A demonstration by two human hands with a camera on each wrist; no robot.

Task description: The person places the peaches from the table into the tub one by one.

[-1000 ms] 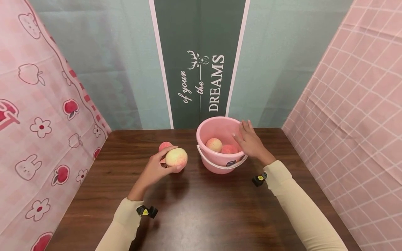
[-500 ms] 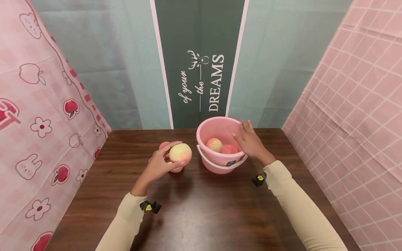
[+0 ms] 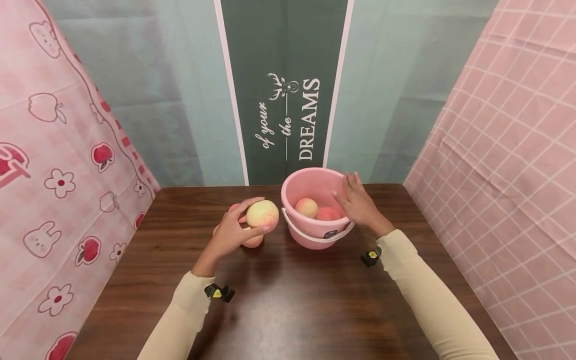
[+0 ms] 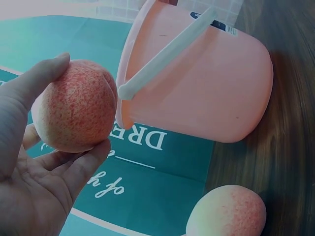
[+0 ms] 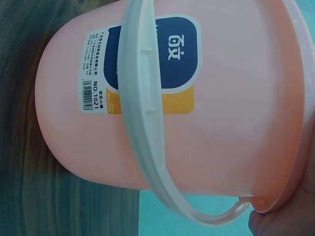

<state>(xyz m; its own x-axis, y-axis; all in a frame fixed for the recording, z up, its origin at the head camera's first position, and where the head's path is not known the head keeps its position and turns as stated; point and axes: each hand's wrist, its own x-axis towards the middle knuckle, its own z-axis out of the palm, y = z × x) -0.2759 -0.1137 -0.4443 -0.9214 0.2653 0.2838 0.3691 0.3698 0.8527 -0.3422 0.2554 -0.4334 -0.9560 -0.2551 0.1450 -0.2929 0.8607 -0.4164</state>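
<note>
My left hand (image 3: 228, 233) holds a yellow-and-pink peach (image 3: 263, 215) between thumb and fingers, raised left of the pink bucket (image 3: 310, 231). In the left wrist view, the same peach (image 4: 78, 105) is near the bucket's rim, outside it. My right hand (image 3: 361, 206) grips the bucket's right rim, with the thumb on the inner side. Inside the bucket lie a yellowish peach (image 3: 306, 207) and a redder peach (image 3: 329, 214). On the table, another peach (image 3: 254, 241) sits below my left hand. A pink one (image 3: 234, 206) is mostly hidden behind it.
The bucket's white handle (image 3: 310, 237) hangs down across its front. The dark wooden table (image 3: 297, 310) ends at a green cloth backdrop (image 3: 288, 45). Pink patterned cloths hang along the left (image 3: 81, 165) and right (image 3: 508, 150) sides.
My left hand has carried the peach a little to the right and upward, closer to the bucket. The right hand and the bucket have stayed in place.
</note>
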